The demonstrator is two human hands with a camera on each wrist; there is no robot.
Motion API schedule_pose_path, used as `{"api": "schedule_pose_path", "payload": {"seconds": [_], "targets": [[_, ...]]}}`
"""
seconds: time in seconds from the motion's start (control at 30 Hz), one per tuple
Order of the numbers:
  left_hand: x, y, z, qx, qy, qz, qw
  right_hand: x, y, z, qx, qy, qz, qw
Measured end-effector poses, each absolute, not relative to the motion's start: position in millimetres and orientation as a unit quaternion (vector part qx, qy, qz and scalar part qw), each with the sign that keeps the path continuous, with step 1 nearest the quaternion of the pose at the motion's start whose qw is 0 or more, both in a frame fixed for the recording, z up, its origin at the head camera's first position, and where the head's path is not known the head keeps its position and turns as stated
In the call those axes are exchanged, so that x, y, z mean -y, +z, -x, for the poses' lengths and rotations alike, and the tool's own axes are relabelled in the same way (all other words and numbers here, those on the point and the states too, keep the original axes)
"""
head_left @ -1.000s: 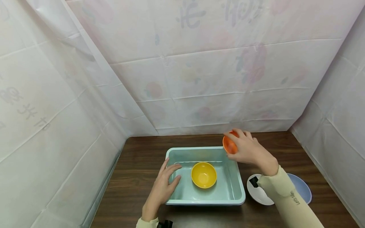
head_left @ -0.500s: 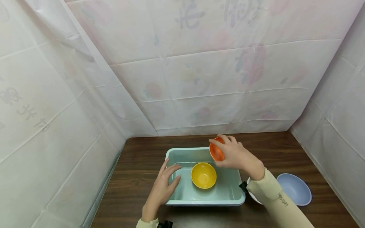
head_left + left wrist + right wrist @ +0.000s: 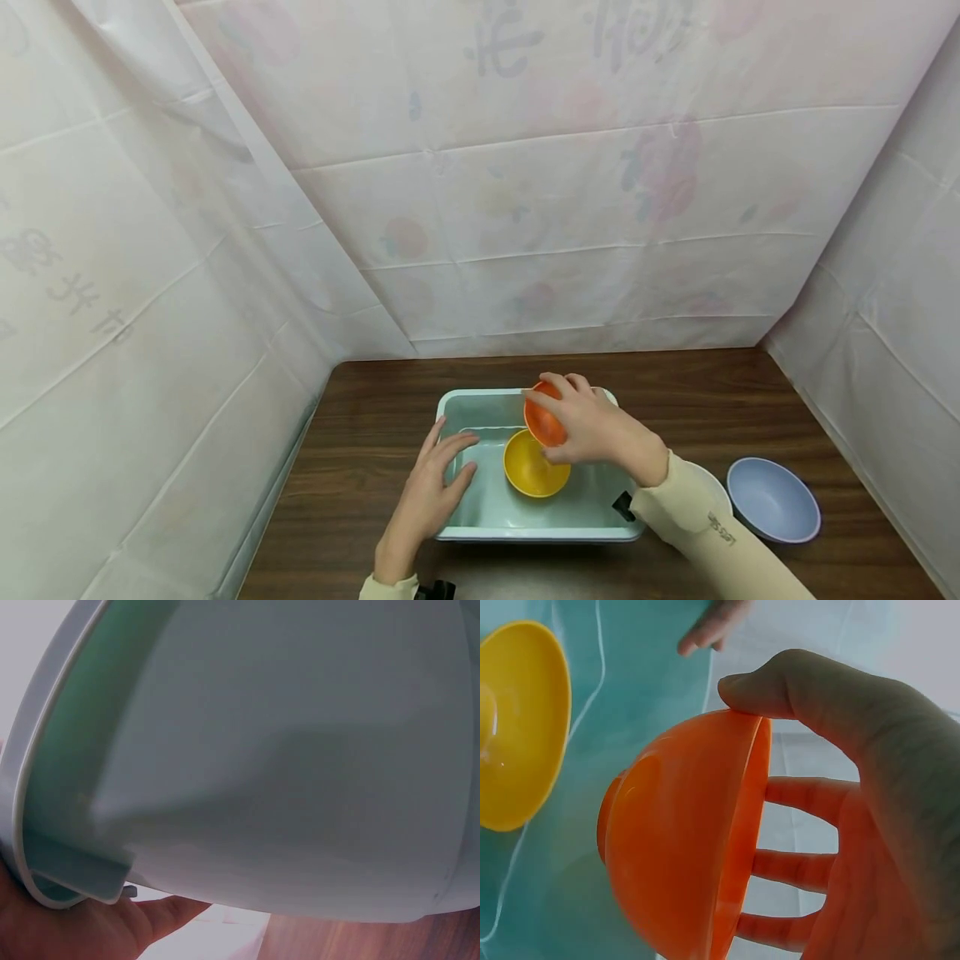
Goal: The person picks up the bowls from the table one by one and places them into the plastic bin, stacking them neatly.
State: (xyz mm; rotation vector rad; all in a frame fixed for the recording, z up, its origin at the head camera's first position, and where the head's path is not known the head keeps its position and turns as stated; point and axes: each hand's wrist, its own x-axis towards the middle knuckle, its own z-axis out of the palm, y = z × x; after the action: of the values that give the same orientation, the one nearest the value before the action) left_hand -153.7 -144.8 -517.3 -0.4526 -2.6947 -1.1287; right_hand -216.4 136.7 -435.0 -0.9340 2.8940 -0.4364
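Observation:
My right hand [image 3: 600, 427] pinches an orange bowl [image 3: 542, 422] by its rim. The bowl is tilted on its side above the light green basin [image 3: 540, 533]. In the right wrist view, the thumb presses one side of the orange bowl [image 3: 679, 832] and several fingers lie across its mouth. Inside the basin, a yellow bowl [image 3: 527, 472] sits upright, partly hidden in the head view by the orange one. My left hand [image 3: 426, 492] rests at the basin's left rim with fingers spread. The left wrist view shows the basin's outer wall [image 3: 300, 787] close up.
Right of the basin, a blue bowl [image 3: 776, 500] stands on the dark wooden table [image 3: 375, 433]. Beside it is a white dish [image 3: 712, 487], partly covered by the right sleeve. Pale sheeting [image 3: 525, 208] hangs at the back and both sides.
My right hand has carried the orange bowl left and toward me, from the basin's back right corner to above the yellow bowl. The left hand has stayed in place.

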Motion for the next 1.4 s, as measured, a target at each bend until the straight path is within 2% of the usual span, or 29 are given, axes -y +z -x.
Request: {"api": "schedule_pose_path", "payload": {"seconds": [0.23,0.8,1.23,1.4], "targets": [[145,-517,153,0.904,-0.388,0.155,0.09,-129,-441,214,-0.933,-0.129,0.335,0.035],[146,-517,153,0.905,-0.385,0.155,0.091,-112,-454,216,-0.922,-0.082,0.367,0.092],[146,-517,153,0.905,-0.381,0.158,0.099,-105,-469,219,-0.916,-0.045,0.384,0.108],[146,-516,154,0.905,-0.387,0.154,0.083,-103,-472,220,-0.915,-0.04,0.385,0.111]]}}
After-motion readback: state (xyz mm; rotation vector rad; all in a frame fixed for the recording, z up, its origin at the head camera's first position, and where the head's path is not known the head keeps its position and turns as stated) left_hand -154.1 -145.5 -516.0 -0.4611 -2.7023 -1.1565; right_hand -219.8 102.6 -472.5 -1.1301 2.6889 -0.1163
